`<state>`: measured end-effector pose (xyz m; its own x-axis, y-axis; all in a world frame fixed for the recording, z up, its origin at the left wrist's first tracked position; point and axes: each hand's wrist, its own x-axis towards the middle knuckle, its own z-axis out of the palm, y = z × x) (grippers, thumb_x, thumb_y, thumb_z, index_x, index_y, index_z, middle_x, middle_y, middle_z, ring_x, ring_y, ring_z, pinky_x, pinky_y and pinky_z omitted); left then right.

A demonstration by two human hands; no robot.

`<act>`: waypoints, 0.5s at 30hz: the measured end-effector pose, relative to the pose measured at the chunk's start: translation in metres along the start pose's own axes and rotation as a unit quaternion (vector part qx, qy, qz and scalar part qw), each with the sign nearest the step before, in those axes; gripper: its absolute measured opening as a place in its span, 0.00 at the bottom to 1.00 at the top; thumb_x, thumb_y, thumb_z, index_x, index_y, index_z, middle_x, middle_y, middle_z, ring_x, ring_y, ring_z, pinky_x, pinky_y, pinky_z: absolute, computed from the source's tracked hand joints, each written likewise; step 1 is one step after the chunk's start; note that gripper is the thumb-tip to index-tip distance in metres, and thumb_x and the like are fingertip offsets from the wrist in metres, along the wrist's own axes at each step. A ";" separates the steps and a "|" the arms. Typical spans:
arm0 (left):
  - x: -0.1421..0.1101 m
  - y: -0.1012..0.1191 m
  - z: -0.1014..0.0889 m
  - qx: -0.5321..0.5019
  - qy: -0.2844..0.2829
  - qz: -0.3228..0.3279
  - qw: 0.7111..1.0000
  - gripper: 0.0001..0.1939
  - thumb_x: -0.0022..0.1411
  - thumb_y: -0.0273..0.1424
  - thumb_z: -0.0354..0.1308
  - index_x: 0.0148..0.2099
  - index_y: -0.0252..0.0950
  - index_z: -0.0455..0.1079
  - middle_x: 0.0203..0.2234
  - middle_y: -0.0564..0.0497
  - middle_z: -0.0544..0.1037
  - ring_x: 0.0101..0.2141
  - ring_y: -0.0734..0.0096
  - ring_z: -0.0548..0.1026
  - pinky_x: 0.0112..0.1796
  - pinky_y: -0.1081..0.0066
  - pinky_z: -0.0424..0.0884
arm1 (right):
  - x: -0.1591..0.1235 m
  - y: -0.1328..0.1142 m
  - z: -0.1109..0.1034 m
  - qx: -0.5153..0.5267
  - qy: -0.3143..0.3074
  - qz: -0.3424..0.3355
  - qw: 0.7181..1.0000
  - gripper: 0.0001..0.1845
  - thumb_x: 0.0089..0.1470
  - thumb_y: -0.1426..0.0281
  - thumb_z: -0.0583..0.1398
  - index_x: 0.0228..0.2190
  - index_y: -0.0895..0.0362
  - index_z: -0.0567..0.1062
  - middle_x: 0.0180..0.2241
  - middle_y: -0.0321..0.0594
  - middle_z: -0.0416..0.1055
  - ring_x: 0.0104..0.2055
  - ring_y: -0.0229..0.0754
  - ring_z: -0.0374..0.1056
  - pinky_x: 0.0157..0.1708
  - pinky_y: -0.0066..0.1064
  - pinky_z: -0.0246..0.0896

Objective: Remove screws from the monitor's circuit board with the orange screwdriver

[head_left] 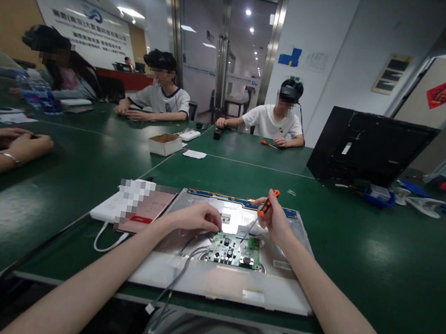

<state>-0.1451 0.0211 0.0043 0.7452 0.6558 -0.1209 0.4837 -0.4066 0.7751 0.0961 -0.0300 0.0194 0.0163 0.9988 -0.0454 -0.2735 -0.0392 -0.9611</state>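
Silvery, flat, rectangular metal panel [187,281] lies on the green table [364,265], beneath both hands. Just nearer than the grip, a green rectangular circuit board [236,252] sits on it. The left hand [198,217] curls its fingers by the board's left corner; whether they pinch anything, I cannot tell. The right hand [276,223] grasps an orange-and-black-handled metal screwdriver [262,211], shaft slanting to the board.

The circuit board [252,246] lies on the panel [211,289], upon the table [382,262]; cables [183,270] trail toward seven o'clock. From the board, the open box [165,149] is at eleven, the far screwdriver [265,142] at twelve, the monitor [371,149] at one.
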 end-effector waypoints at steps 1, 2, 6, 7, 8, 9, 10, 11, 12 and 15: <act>0.000 0.000 0.000 0.006 -0.001 0.003 1.000 0.11 0.53 0.36 0.65 0.34 0.34 0.79 0.24 0.52 0.78 0.27 0.71 0.72 0.28 0.75 0.64 | 0.000 0.000 0.000 0.001 0.002 0.000 1.000 0.33 0.48 0.38 0.59 0.21 0.57 0.74 0.11 0.29 0.61 0.10 0.29 0.50 0.10 0.23 0.39; 0.001 0.000 0.000 0.010 -0.001 0.007 1.000 0.11 0.53 0.36 0.65 0.34 0.33 0.79 0.24 0.52 0.78 0.27 0.71 0.72 0.28 0.75 0.64 | 0.000 0.000 0.000 0.002 0.004 0.001 1.000 0.33 0.47 0.38 0.59 0.21 0.57 0.74 0.11 0.29 0.61 0.10 0.29 0.50 0.10 0.23 0.39; 0.002 0.000 0.000 0.018 -0.003 0.019 1.000 0.11 0.53 0.37 0.65 0.33 0.33 0.79 0.25 0.51 0.78 0.28 0.70 0.72 0.30 0.74 0.65 | -0.002 -0.002 0.002 0.005 0.002 0.003 1.000 0.32 0.45 0.38 0.60 0.21 0.57 0.74 0.11 0.30 0.61 0.10 0.29 0.50 0.11 0.23 0.39; 0.002 0.000 0.000 0.021 -0.004 0.021 1.000 0.11 0.53 0.37 0.65 0.33 0.33 0.80 0.26 0.50 0.79 0.28 0.69 0.72 0.30 0.74 0.65 | -0.002 -0.002 0.002 0.006 0.000 0.003 1.000 0.32 0.45 0.39 0.60 0.21 0.57 0.74 0.11 0.30 0.62 0.11 0.29 0.50 0.11 0.23 0.40; 0.002 -0.001 0.000 0.024 -0.006 0.023 0.999 0.11 0.53 0.37 0.65 0.33 0.33 0.80 0.26 0.50 0.79 0.29 0.69 0.72 0.31 0.74 0.65 | -0.003 -0.002 0.002 0.007 -0.002 0.003 1.000 0.32 0.46 0.39 0.60 0.21 0.57 0.74 0.11 0.30 0.62 0.11 0.29 0.50 0.11 0.24 0.40; 0.002 -0.001 0.000 0.026 -0.008 0.024 0.999 0.11 0.53 0.37 0.65 0.33 0.33 0.80 0.26 0.50 0.79 0.29 0.69 0.72 0.31 0.74 0.65 | -0.003 -0.002 0.003 0.007 -0.004 0.002 1.000 0.31 0.46 0.39 0.60 0.21 0.57 0.74 0.11 0.30 0.61 0.11 0.30 0.50 0.11 0.24 0.40; 0.002 0.000 0.000 0.027 -0.009 0.025 0.999 0.11 0.53 0.37 0.65 0.33 0.33 0.80 0.27 0.50 0.79 0.29 0.69 0.72 0.31 0.74 0.65 | -0.004 -0.002 0.003 0.007 -0.005 0.000 1.000 0.31 0.46 0.39 0.60 0.21 0.56 0.74 0.11 0.29 0.61 0.11 0.30 0.49 0.11 0.24 0.40; 0.002 0.000 0.000 0.027 -0.010 0.024 0.999 0.11 0.52 0.37 0.65 0.33 0.33 0.80 0.27 0.50 0.80 0.29 0.69 0.72 0.31 0.74 0.65 | -0.004 -0.002 0.003 0.008 -0.006 -0.001 1.000 0.31 0.45 0.40 0.61 0.21 0.56 0.74 0.11 0.29 0.61 0.11 0.30 0.49 0.12 0.24 0.40; 0.001 0.000 0.000 0.025 -0.011 0.022 0.999 0.11 0.52 0.37 0.65 0.33 0.33 0.80 0.27 0.50 0.80 0.29 0.69 0.72 0.31 0.73 0.65 | -0.004 -0.002 0.003 0.008 -0.007 -0.003 1.000 0.31 0.45 0.40 0.61 0.21 0.56 0.74 0.11 0.29 0.61 0.11 0.30 0.49 0.12 0.24 0.40; 0.000 0.002 -0.001 0.015 -0.016 0.010 1.000 0.11 0.52 0.37 0.65 0.33 0.33 0.80 0.26 0.50 0.79 0.28 0.69 0.72 0.30 0.73 0.65 | -0.004 -0.002 0.003 0.007 -0.010 -0.007 1.000 0.31 0.46 0.39 0.61 0.21 0.56 0.74 0.11 0.29 0.60 0.12 0.30 0.49 0.12 0.24 0.41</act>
<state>-0.1445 0.0215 0.0063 0.7686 0.6272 -0.1261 0.4824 -0.4387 0.7582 0.0939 -0.0341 0.0219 0.0010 0.9996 -0.0271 -0.2864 -0.0256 -0.9578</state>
